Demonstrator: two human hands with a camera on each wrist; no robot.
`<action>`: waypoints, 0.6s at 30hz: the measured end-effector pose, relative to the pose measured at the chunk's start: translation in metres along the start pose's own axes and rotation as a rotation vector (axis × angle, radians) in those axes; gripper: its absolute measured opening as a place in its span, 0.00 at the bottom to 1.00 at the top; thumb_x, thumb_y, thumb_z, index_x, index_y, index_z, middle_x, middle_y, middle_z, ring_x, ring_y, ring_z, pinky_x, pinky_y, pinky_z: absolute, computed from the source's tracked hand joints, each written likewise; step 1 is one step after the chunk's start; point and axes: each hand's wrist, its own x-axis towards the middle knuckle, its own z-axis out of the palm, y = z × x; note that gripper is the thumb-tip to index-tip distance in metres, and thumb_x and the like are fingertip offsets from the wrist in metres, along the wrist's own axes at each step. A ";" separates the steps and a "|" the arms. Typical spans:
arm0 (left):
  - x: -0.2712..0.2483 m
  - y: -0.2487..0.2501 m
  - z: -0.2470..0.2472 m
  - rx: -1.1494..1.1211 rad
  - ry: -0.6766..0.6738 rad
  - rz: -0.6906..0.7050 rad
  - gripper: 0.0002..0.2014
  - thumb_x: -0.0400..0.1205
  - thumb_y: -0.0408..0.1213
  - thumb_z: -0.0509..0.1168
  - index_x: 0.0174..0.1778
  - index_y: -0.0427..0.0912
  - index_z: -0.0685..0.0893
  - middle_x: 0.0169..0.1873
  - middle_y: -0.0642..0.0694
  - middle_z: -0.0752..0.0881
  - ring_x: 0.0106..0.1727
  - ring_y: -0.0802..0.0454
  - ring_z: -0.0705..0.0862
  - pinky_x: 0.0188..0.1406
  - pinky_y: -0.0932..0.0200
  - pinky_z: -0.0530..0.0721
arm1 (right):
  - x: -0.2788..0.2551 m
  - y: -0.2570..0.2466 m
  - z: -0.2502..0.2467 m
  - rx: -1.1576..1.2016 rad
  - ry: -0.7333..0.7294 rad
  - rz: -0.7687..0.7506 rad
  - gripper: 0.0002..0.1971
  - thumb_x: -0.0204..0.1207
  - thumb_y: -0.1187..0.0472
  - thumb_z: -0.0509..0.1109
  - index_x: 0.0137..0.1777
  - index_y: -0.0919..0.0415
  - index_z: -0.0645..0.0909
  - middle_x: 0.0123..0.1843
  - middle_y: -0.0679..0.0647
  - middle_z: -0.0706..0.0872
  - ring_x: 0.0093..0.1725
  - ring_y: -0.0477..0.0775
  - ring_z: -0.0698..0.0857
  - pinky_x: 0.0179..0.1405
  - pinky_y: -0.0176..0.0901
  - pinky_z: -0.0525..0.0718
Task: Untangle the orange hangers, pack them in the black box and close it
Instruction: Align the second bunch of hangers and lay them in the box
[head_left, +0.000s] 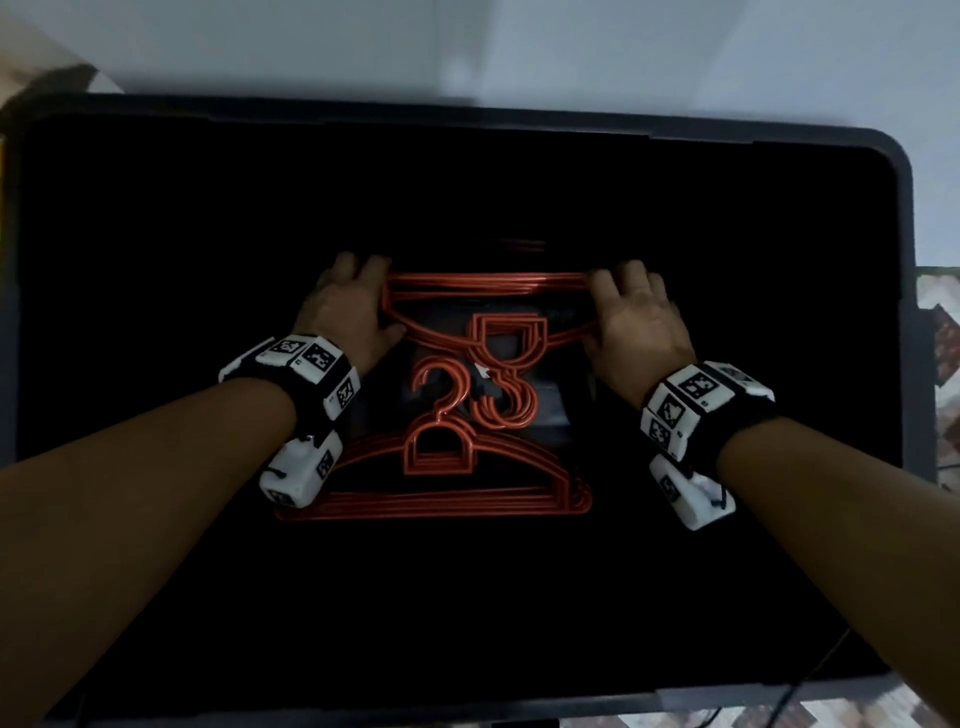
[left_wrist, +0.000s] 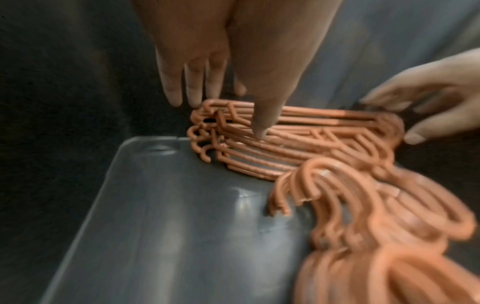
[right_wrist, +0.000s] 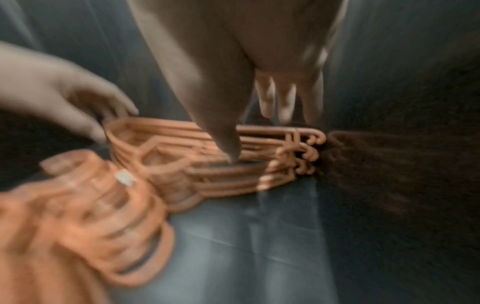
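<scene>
Left wrist: stretched fingers (left_wrist: 171, 90) straight behind the far hangers (left_wrist: 311, 121), pressed the thumb down on top; left hand (head_left: 353, 306) loose, clutching nothing. Did likewise with the right hand (head_left: 639, 317) at the other end. Sat flat on the box (head_left: 906, 218) floor, mid-box, hooks overlapping those of the near hangers (head_left: 441, 499).

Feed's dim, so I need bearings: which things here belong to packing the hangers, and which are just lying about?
Job: far orange hanger stack, near orange hanger stack, black box, left hand, right hand.
Not the job: patterned floor, wrist marker bands.
</scene>
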 end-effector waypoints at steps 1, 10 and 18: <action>-0.002 -0.002 0.001 -0.041 0.014 -0.038 0.40 0.75 0.44 0.76 0.82 0.47 0.64 0.75 0.35 0.68 0.72 0.32 0.74 0.64 0.42 0.81 | -0.005 -0.004 -0.004 0.041 -0.004 -0.007 0.32 0.75 0.58 0.75 0.78 0.58 0.69 0.73 0.66 0.73 0.70 0.71 0.76 0.62 0.62 0.83; 0.002 -0.024 0.008 -0.194 0.000 -0.070 0.39 0.78 0.45 0.74 0.84 0.53 0.64 0.77 0.32 0.71 0.73 0.33 0.75 0.70 0.46 0.78 | -0.018 -0.037 0.014 -0.118 -0.483 -0.468 0.37 0.82 0.61 0.66 0.85 0.32 0.58 0.70 0.60 0.85 0.64 0.66 0.86 0.61 0.59 0.87; 0.012 -0.025 0.009 -0.141 -0.002 -0.100 0.34 0.80 0.45 0.72 0.82 0.50 0.68 0.75 0.35 0.75 0.72 0.35 0.78 0.67 0.46 0.81 | -0.004 -0.045 0.036 -0.343 -0.557 -0.569 0.39 0.85 0.65 0.60 0.89 0.36 0.48 0.67 0.59 0.84 0.66 0.65 0.83 0.61 0.56 0.84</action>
